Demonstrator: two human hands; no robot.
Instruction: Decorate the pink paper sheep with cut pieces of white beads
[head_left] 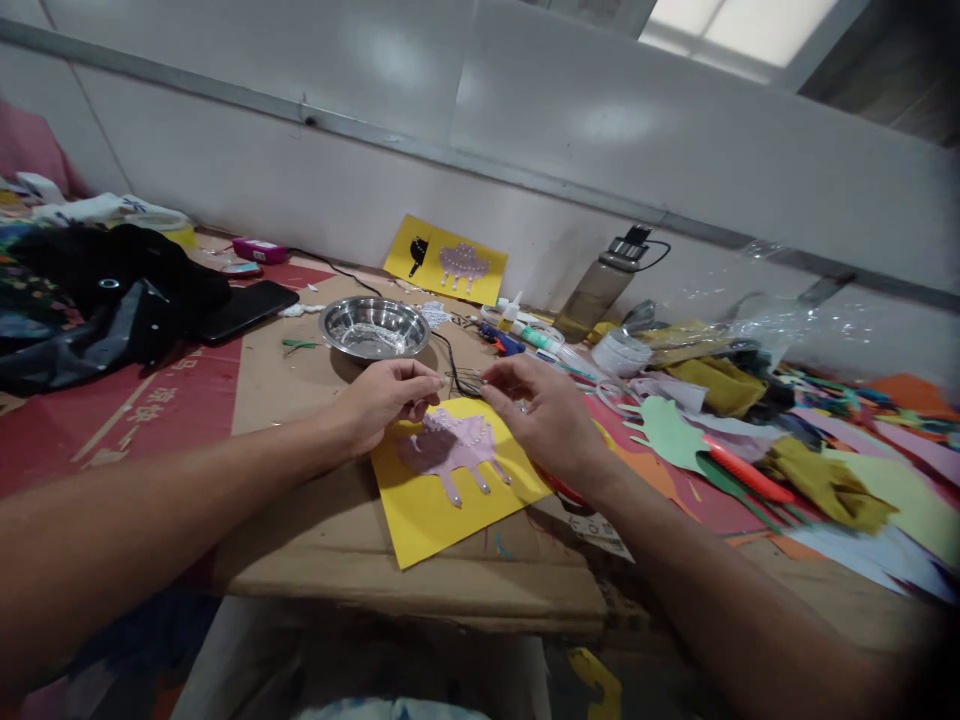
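A yellow card [420,520] lies tilted on the cardboard, bearing a lilac paper animal shape [435,455] dotted with small pearl-like beads. Over the card's upper left edge is my left hand [382,400], its thumb and fingertips pinched together; anything between them is too small to make out. My right hand [551,415] hovers over the card's right side, fingers curled and tips close to the thumb, facing the left hand. Whatever it grips is not clear. Just beyond both hands stands a shiny metal bowl [375,325].
A similar yellow card [487,285] leans on the wall. At right are a water bottle [600,290], a blue glue gun [506,342], a red-handled tool [742,468] and paper scraps. A black phone [247,310] and dark bag [112,290] lie left.
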